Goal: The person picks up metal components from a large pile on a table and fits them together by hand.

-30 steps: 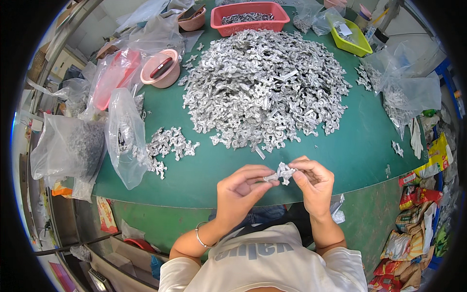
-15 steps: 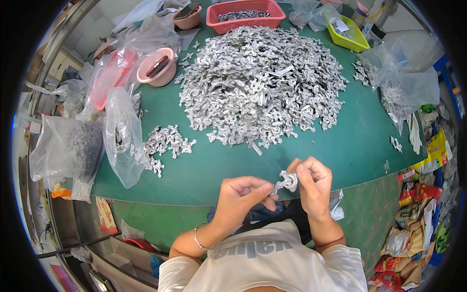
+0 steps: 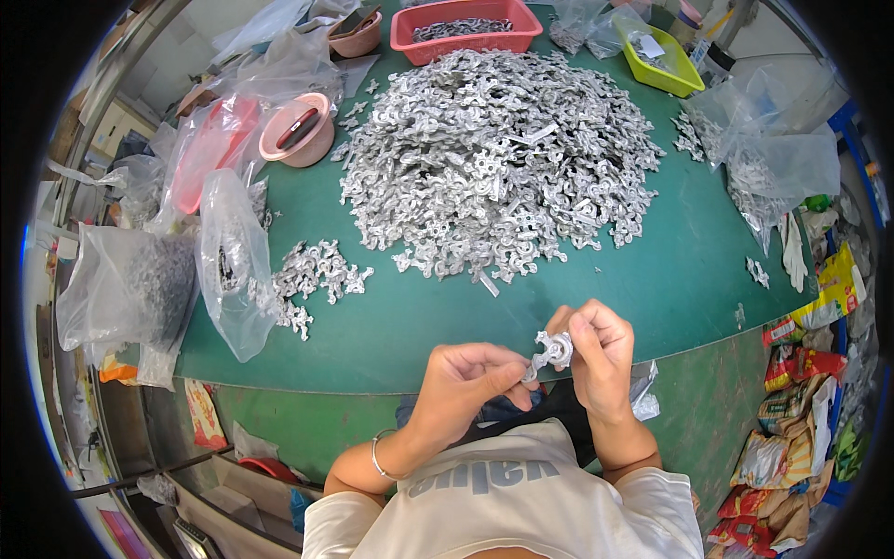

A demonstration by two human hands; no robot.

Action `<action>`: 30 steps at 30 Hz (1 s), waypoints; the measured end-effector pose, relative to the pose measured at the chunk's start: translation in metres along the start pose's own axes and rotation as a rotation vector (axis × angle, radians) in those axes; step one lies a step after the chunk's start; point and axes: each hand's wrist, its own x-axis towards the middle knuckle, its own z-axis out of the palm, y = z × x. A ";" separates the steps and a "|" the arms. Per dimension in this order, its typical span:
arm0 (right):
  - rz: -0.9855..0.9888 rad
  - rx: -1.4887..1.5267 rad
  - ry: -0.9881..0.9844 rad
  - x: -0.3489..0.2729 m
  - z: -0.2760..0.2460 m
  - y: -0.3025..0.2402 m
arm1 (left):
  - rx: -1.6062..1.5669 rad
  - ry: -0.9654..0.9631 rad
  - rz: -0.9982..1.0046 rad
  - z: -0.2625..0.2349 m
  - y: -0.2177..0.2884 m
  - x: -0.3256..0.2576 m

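Observation:
Between my two hands is a small silvery metal casting (image 3: 554, 349) with a round centre and short curved arms, held over the table's near edge. My left hand (image 3: 473, 380) pinches its lower left end between thumb and fingertips. On the other side my right hand (image 3: 601, 354) grips it with thumb and bent forefinger; the exact contact is partly hidden by the fingers. Ahead of my hands a big heap of similar grey metal castings (image 3: 503, 168) covers the middle of the green table (image 3: 410, 326). A smaller group of castings (image 3: 321, 270) lies to the left.
At the back stand a red basin (image 3: 466, 42) of castings and a yellow-green basket (image 3: 659, 70). A pink bowl (image 3: 298, 130) holds a dark object. Filled clear bags (image 3: 140, 279) crowd the left side; another clear bag (image 3: 782, 172) is at the right, near a white glove (image 3: 793, 256).
The casting has turned slightly between my fingers, so its round face shows more. My left hand has shifted a little to the right; my right hand stays nearly in place.

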 end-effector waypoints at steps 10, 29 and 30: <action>-0.040 -0.061 -0.010 -0.003 -0.001 -0.001 | 0.069 -0.036 -0.027 0.009 0.001 -0.002; 0.010 -0.013 0.010 -0.006 0.003 -0.008 | 0.072 -0.160 -0.098 0.014 0.001 -0.002; 0.007 -0.011 0.008 -0.007 0.004 -0.011 | -0.033 -0.149 -0.031 0.023 0.002 -0.001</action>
